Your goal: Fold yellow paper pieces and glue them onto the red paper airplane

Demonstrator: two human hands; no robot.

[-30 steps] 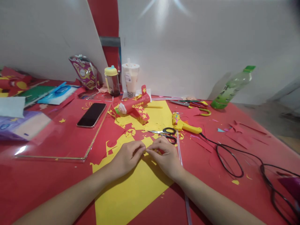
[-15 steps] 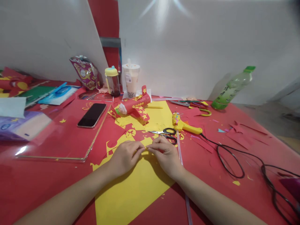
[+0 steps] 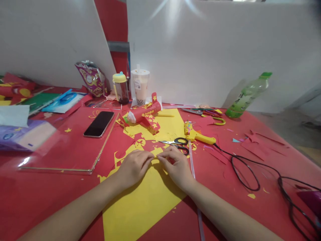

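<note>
Over a yellow paper sheet (image 3: 135, 207), my left hand (image 3: 136, 167) and my right hand (image 3: 175, 167) meet fingertip to fingertip. Both are closed in a pinch on a small yellow paper piece (image 3: 155, 157), mostly covered by the fingers. Just beyond my right hand lie black-handled scissors (image 3: 175, 142), blades pointing left. A yellow glue gun (image 3: 199, 135) rests to the right of them, with its black cord trailing off. Farther back, a red paper airplane (image 3: 145, 113) decorated with yellow stars lies on more yellow paper.
A phone (image 3: 99, 124) lies on a clear plastic sleeve (image 3: 65, 170) at left, near a tissue pack (image 3: 27, 135). A lidded bottle (image 3: 120, 88), a bubble tea cup (image 3: 140, 87) and a snack bag (image 3: 92, 78) stand behind. A green-capped bottle (image 3: 247, 97) leans right.
The camera view has shifted very slightly. My fingertips have moved a little on the small yellow piece; the other things lie as before.
</note>
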